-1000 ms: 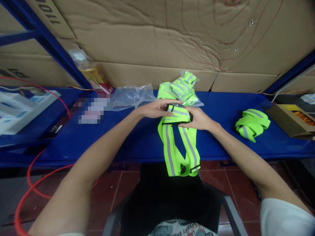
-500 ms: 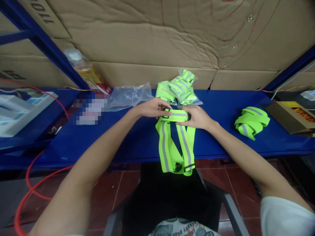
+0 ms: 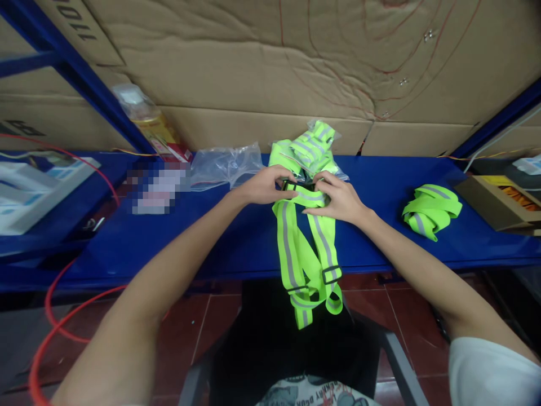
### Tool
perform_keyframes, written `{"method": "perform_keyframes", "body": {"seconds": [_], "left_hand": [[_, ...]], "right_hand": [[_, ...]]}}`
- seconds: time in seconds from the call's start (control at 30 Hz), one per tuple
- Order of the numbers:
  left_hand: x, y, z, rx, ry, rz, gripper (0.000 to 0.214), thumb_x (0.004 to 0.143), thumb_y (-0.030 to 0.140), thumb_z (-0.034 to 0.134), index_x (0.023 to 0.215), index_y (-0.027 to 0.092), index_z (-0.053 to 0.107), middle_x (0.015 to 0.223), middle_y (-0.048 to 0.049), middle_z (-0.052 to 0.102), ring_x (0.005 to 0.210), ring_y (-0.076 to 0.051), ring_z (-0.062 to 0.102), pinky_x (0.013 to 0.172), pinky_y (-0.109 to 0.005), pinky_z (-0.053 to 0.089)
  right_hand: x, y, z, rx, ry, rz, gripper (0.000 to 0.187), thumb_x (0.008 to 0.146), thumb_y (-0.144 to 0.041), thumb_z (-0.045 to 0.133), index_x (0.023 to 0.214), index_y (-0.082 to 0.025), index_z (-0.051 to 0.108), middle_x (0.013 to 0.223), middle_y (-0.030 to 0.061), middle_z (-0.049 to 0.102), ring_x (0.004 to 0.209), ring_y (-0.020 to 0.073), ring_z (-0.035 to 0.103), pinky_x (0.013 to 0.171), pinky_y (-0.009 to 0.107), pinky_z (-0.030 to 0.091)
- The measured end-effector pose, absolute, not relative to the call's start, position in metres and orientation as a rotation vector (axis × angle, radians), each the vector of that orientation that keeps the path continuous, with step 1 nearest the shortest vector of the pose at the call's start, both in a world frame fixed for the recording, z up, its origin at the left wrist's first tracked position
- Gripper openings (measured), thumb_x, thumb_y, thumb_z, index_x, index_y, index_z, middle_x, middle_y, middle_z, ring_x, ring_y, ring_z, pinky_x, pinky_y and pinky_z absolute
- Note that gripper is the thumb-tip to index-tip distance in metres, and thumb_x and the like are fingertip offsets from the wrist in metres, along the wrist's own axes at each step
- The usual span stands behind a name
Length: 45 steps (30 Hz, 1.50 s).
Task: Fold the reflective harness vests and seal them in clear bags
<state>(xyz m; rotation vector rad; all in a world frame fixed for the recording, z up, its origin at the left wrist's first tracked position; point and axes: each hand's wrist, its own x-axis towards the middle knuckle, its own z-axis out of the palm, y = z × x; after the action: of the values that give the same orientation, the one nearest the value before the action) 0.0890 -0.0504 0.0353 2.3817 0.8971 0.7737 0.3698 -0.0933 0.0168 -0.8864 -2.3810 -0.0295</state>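
Note:
A neon-yellow reflective strap harness [image 3: 289, 248] with grey stripes is stretched between my hands, its straps hanging over the table's front edge. My left hand [image 3: 270, 185] pinches its upper band at the left, by a black buckle. At the band's right end my right hand [image 3: 338, 197] grips it between thumb and fingers. A black slide buckle [image 3: 332, 274] shows low on the right strap, and the loops below dangle above my lap. Just behind my hands lie bagged reflective straps [image 3: 310, 148] in clear plastic.
A crumpled reflective strap bundle [image 3: 433, 210] lies to the right on the blue table [image 3: 376, 225], near an open cardboard box [image 3: 486, 206]. Clear plastic bags [image 3: 226, 163] and a bottle [image 3: 147, 121] stand at the back left. A red hose [image 3: 48, 316] loops at the left.
The hanging straps have dropped lower and spread, with the slide buckle now facing up. The upper band sags more, and my right hand's fingers have shifted on it.

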Motion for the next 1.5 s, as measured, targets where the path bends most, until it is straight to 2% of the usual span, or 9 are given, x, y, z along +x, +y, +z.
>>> {"method": "perform_keyframes", "body": {"seconds": [0.2,0.33,0.4,0.53,0.7,0.83,1.0,1.27,1.5], "left_hand": [[0.098,-0.061,0.026,2.506,0.953,0.989,0.025,0.088,0.032,0.084,0.110,0.020,0.081,0.127,-0.0108,0.079,0.105,-0.023,0.076,0.086,-0.033,0.062],[0.101,-0.062,0.022,2.548,0.986,1.072,0.026,0.086,0.030,0.087,0.111,0.023,0.085,0.137,-0.0113,0.078,0.116,-0.027,0.078,0.091,-0.036,0.064],[0.101,-0.061,0.020,2.532,0.987,1.067,0.027,0.085,0.032,0.089,0.111,0.024,0.086,0.125,-0.0086,0.083,0.107,-0.025,0.079,0.087,-0.034,0.063],[0.102,-0.060,0.020,2.538,0.926,1.066,0.026,0.086,0.032,0.089,0.110,0.024,0.087,0.110,-0.0057,0.086,0.092,-0.021,0.080,0.086,-0.034,0.062],[0.103,-0.064,0.023,2.687,0.929,1.072,0.027,0.090,0.032,0.086,0.117,0.027,0.086,0.112,-0.0059,0.084,0.097,-0.022,0.079,0.084,-0.033,0.062],[0.099,-0.061,0.019,2.736,0.860,1.045,0.033,0.097,0.032,0.081,0.129,0.028,0.082,0.120,-0.0052,0.085,0.103,-0.022,0.080,0.088,-0.033,0.063],[0.095,-0.057,0.010,2.637,0.760,1.109,0.020,0.096,0.039,0.084,0.112,0.028,0.088,0.118,-0.0074,0.086,0.104,-0.023,0.082,0.092,-0.036,0.065],[0.101,-0.062,0.010,2.153,0.989,1.165,0.037,0.086,0.046,0.089,0.114,0.022,0.089,0.109,-0.0094,0.086,0.090,-0.020,0.080,0.078,-0.031,0.067],[0.103,-0.057,0.008,2.120,1.038,1.188,0.039,0.082,0.044,0.086,0.110,0.017,0.088,0.102,-0.0092,0.086,0.083,-0.017,0.075,0.068,-0.025,0.061]], "right_hand": [[0.375,-0.089,0.022,-0.875,-2.284,0.236,0.041,0.093,-0.058,0.082,0.084,-0.022,0.065,0.146,0.0138,0.068,0.106,0.0278,0.075,0.088,0.040,0.056],[0.379,-0.086,0.024,-0.931,-2.290,0.321,0.038,0.094,-0.055,0.080,0.083,-0.024,0.062,0.104,0.0068,0.080,0.088,0.0247,0.075,0.079,0.037,0.054],[0.379,-0.085,0.024,-0.982,-2.243,0.351,0.035,0.091,-0.055,0.083,0.100,-0.025,0.067,0.101,0.0047,0.080,0.088,0.0251,0.075,0.080,0.037,0.055],[0.378,-0.082,0.022,-1.051,-2.201,0.358,0.071,0.084,-0.047,0.087,0.146,-0.026,0.062,0.114,0.0063,0.079,0.101,0.0304,0.076,0.091,0.043,0.057],[0.384,-0.075,0.020,-1.089,-2.254,0.239,0.034,0.089,-0.049,0.083,0.112,-0.023,0.085,0.108,0.0101,0.077,0.100,0.0319,0.074,0.088,0.045,0.057],[0.388,-0.074,0.022,-1.088,-2.303,0.281,0.040,0.094,-0.058,0.080,0.117,-0.026,0.086,0.105,0.0081,0.078,0.095,0.0279,0.072,0.085,0.040,0.054],[0.392,-0.073,0.029,-1.046,-2.305,0.419,0.052,0.085,-0.066,0.087,0.119,-0.026,0.088,0.098,0.0072,0.076,0.091,0.0250,0.069,0.084,0.040,0.054],[0.423,-0.065,0.045,-0.870,-2.087,1.512,0.059,0.082,-0.041,0.089,0.138,-0.024,0.079,0.085,-0.0005,0.079,0.061,0.0142,0.068,0.051,0.028,0.057],[0.401,-0.067,0.024,-0.981,-1.995,1.334,0.064,0.065,-0.049,0.102,0.118,-0.020,0.081,0.080,0.0001,0.080,0.059,0.0158,0.064,0.047,0.027,0.051]]}}
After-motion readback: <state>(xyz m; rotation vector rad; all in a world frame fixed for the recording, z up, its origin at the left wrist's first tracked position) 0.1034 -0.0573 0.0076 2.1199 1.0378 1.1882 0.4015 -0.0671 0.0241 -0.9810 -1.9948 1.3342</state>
